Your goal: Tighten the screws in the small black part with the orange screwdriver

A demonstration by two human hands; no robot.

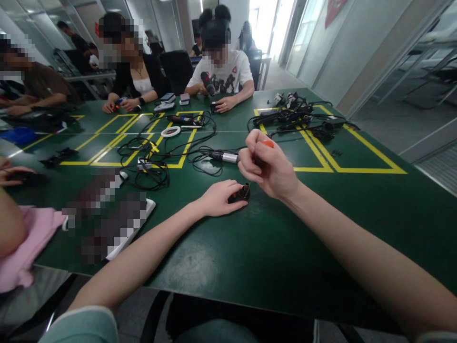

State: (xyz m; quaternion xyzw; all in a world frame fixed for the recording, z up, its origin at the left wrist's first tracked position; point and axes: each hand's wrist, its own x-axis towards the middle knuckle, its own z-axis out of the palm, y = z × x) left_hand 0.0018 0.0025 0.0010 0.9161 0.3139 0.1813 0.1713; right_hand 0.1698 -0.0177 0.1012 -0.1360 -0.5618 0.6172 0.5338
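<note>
My left hand (224, 197) rests on the green table (200, 252), its thumb and fingers closed around a small black part (244, 191) with a round metal piece on top. Raised just right of and above that part is my right hand (269, 164), wrapped round a screwdriver with an orange handle end (267, 143). The screwdriver's thin shaft points down towards the black part; whether its tip touches is too small to tell. Behind my hands lies a black and silver cylindrical tool (228, 157) on a cable, partly covered by my right fingers.
Coiled black cables (153, 174) lie at the left, and a cable heap (293, 116) at the back right. Yellow tape (317, 169) marks rectangles. A white roll (170, 131) and two blurred-out flat devices (148, 209) are leftward. Co-workers sit opposite and to the left.
</note>
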